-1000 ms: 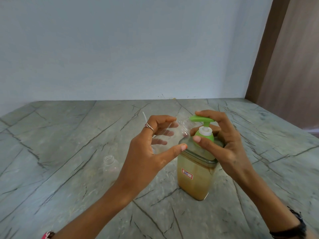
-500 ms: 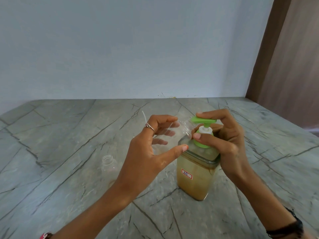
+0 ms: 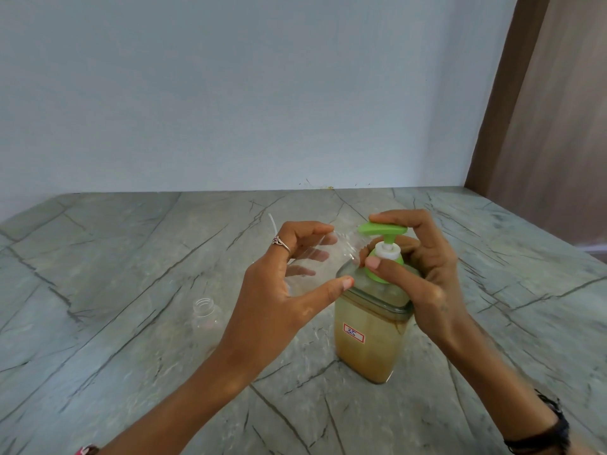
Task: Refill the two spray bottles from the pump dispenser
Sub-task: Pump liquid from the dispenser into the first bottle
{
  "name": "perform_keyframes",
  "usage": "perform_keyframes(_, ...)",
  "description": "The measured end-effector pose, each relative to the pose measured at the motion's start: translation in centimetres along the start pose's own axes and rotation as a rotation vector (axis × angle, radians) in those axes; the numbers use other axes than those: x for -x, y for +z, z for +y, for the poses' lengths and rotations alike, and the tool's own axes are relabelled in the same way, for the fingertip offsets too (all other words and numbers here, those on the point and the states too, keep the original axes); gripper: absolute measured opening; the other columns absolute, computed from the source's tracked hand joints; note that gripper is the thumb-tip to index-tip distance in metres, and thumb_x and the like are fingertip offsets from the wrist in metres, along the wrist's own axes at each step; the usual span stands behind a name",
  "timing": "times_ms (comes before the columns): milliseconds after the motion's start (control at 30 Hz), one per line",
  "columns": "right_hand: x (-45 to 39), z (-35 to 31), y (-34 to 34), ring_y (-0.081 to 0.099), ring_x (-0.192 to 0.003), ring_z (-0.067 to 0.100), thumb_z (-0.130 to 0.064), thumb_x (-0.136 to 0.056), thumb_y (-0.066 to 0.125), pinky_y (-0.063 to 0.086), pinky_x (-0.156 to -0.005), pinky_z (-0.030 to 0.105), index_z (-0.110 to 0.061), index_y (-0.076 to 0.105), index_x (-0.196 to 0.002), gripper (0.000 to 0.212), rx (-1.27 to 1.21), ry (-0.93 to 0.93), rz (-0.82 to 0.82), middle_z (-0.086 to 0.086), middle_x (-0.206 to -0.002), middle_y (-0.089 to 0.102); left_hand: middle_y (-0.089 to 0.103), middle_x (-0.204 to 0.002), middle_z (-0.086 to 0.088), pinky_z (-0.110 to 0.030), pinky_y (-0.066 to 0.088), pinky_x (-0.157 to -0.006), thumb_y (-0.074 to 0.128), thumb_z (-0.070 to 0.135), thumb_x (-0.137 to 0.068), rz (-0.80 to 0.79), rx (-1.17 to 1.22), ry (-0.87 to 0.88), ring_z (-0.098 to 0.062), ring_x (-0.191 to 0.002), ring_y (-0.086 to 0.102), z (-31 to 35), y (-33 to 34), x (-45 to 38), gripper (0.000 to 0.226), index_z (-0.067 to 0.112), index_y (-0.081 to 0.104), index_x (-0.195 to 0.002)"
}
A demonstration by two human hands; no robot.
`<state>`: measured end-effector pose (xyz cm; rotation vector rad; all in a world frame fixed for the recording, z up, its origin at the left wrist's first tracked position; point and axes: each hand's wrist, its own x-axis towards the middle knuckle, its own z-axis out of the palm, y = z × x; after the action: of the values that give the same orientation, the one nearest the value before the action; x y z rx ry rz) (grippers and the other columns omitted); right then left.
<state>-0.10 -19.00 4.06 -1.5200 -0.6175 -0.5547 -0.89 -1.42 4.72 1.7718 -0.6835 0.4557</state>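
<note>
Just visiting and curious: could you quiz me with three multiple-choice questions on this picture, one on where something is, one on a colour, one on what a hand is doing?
1. Where does the uncapped clear plastic bottle stand on the grey marble counter?
A. left of the left arm
B. behind the dispenser
C. on the dispenser

2. What colour is the pump head of the square clear dispenser of tan liquid?
A. red
B. green
C. blue

3. What is the left hand doing?
A. lying flat on the counter
B. pressing the pump
C. holding a second clear bottle by the spout

Answers: 1 A, it stands alone to the left of the forearm. 2 B, the head and collar are bright green. 3 C, its fingers curl round the clear bottle, while the right hand is on the pump.
</note>
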Motion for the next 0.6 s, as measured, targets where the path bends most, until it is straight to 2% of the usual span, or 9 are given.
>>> perform_keyframes(200,-0.01,0.06,-0.04,0.067,-0.076,0.023,-0.027,-0.072,0.066,0.054,-0.066,0.032,-0.042,0.06,-0.101,0.033,0.033,-0.016,-0.001,0.006,-0.08,0.07,0.062,-0.109,0.023,-0.012,0.049,-0.077,0.071,0.042,-0.066,0.002,-0.004,0.004,-0.001,-0.1,0.062,-0.02,0.01,-0.04,0.045,0.042,0.05,-0.107)
perform_keyframes(333,-0.1,0.05,0.07,0.068,-0.075,0.022,-0.026,-0.068,0.068,0.054,-0.065,0.03,-0.037,0.063,-0.097,0.032,-0.023,0.005,0.017,0.008,-0.079,0.071,0.062,-0.109,0.023,-0.012,0.049,-0.077,0.071,0.041,-0.067,0.008,-0.003,0.01,-0.002,-0.099,0.062,0.06,0.03,-0.03,0.045,0.039,0.052,-0.107)
perform_keyframes(600,-0.57,-0.1,0.14,0.067,-0.063,0.017,-0.017,-0.059,0.071,0.052,-0.056,0.025,-0.031,0.063,-0.075,0.023,-0.052,0.021,0.064,0.002,-0.069,0.07,0.062,-0.11,0.022,-0.015,0.051,-0.079,0.071,0.04,-0.067,-0.002,-0.007,0.001,-0.002,-0.101,0.062,-0.1,0.1,0.0,0.045,0.037,0.052,-0.107)
